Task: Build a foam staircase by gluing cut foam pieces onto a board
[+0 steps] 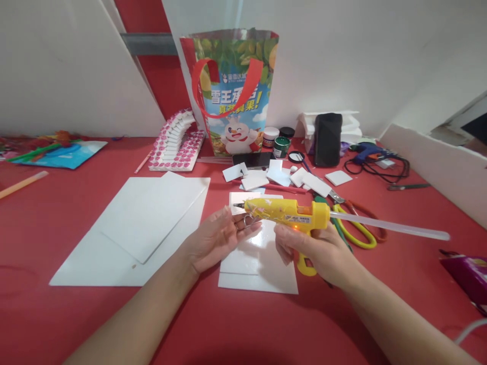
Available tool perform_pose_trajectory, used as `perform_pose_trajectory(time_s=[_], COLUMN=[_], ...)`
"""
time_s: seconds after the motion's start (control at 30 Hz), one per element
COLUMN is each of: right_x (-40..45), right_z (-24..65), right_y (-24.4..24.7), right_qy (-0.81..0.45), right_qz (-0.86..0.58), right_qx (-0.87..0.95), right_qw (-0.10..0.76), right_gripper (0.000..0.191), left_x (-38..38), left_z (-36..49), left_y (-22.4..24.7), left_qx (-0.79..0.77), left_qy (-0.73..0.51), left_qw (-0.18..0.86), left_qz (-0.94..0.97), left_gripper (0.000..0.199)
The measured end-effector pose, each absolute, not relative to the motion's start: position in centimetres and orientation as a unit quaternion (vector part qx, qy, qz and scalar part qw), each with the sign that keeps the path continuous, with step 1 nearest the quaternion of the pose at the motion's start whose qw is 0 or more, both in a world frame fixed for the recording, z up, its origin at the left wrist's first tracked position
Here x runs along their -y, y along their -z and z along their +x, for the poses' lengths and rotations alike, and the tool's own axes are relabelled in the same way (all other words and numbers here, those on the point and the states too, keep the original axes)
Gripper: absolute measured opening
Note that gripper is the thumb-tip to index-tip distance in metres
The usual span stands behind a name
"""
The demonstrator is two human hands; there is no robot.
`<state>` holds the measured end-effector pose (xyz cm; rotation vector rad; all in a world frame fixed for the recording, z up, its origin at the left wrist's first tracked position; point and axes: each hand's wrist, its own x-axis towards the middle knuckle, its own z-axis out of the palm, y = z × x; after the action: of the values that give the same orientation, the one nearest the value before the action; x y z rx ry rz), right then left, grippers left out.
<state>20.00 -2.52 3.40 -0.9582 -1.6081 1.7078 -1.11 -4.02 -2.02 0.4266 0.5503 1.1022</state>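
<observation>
A yellow glue gun (272, 209) points left, its orange light lit, with a long clear glue stick (391, 225) coming out of its back. My right hand (319, 251) is wrapped round its handle. Below the nozzle, my left hand (220, 235) is palm up with its fingers apart, near the gun's wire stand; no object shows in the palm. Under both hands lie white boards (247, 281) on the red table (190, 324). More white sheets (125, 228) are stacked to the left.
Small white pieces (254, 180), scissors (359, 230), paint jars (281, 147) and a phone (327, 139) lie beyond my hands. A printed bag (238, 119) stands at the back beside a pink-dotted model (177, 144). A blue glue gun (363, 150) with cable is at the right.
</observation>
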Motion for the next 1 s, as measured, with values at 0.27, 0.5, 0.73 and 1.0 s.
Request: perform_pose_trajectory(time_s=[0.27,0.5,0.73,1.0], right_x=[2.62,2.61,2.51,2.46], right_z=[19.97,19.91,20.03,20.17], right_y=[-3.35,-3.38,-3.43,-3.3], right_qy=[-0.64,-0.633,-0.63,-0.615], right_qz=[-0.365,-0.372,-0.387,-0.411], right_qx=[0.608,0.61,0.605,0.609], right_qw=[0.294,0.298,0.295,0.286], right_gripper=[0.04,0.043,0.036,0.036], left_x=[3.96,4.03,3.95,3.92], left_z=[-1.23,-1.36,-1.5,-1.69], left_y=[2.11,1.75,1.84,1.64], left_qx=[-0.25,-0.232,-0.227,-0.219], left_qy=[-0.51,-0.515,-0.515,-0.517], left_qw=[0.798,0.8,0.803,0.805], left_qz=[0.2,0.203,0.195,0.193], left_gripper=[0.04,0.024,0.047,0.052])
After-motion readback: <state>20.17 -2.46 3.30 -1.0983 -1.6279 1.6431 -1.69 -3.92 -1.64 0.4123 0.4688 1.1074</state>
